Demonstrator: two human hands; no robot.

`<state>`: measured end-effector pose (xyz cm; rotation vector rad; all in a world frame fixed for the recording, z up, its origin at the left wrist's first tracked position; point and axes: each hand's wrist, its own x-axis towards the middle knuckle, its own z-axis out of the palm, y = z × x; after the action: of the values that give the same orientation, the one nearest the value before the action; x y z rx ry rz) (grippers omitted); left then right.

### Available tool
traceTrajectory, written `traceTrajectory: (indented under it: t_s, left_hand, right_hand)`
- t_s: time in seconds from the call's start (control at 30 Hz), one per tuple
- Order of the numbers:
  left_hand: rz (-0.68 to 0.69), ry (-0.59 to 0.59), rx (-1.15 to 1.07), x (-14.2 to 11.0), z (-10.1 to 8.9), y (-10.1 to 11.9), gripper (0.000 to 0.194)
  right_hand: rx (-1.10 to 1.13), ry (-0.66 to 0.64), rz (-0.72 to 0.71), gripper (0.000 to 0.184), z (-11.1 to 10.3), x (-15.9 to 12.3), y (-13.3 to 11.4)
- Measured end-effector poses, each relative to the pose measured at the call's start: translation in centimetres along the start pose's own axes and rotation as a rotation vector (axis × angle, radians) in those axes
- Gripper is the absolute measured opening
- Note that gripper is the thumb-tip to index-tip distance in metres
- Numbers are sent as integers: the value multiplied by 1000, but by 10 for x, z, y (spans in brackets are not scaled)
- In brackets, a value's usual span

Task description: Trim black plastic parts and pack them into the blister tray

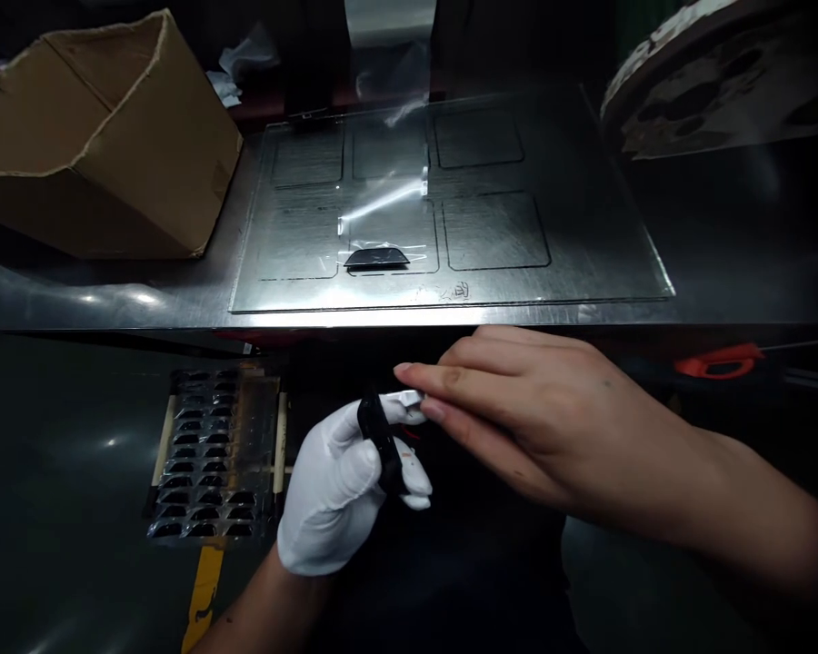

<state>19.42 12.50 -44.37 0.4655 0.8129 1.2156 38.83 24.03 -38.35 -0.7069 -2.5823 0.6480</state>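
My left hand (pixel 337 486), in a white glove, is closed around a curved black plastic part (pixel 382 440), which it holds upright in front of the table edge. My right hand (pixel 518 409) is bare. Its thumb and forefinger pinch at a whitish tip beside the gloved forefinger; whether that is glove fabric or a separate small piece, I cannot tell. On the glass plate (pixel 600 263) above my hands lies a similar black part (pixel 377 259) with clear film around it.
A cardboard box (pixel 150 173) stands at the left of the metal table (pixel 95 291). Below it, a clear tray (pixel 263 427) carries several black parts. A large reel (pixel 715 82) is at upper right, and an orange-red handle (pixel 719 361) shows under the table edge.
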Motion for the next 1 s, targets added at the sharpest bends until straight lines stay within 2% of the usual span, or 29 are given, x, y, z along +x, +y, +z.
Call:
traceTrajectory:
  t_s: [0.2, 0.5, 0.7, 0.8, 0.9, 1.0]
  left_hand:
    - [-21, 51, 71, -1, 5, 5, 41]
    - [-84, 119, 197, -1, 7, 9, 37]
    - [-170, 100, 141, 0, 1, 9, 38]
    - [-210, 57, 74, 2, -2, 7, 39]
    - [-157, 66, 12, 2, -3, 6, 37]
    - [-90, 83, -63, 2, -4, 7, 31]
  right_hand:
    - [-116, -83, -17, 36, 1, 7, -2]
    - [-270, -79, 2, 36, 9, 6, -1]
    - [-310, -129, -2, 33, 6, 6, -1]
    - [-248, -100, -25, 32, -1, 5, 0]
    - [-122, -24, 22, 31, -4, 2, 3]
    - [17, -66, 67, 26, -1, -3, 4]
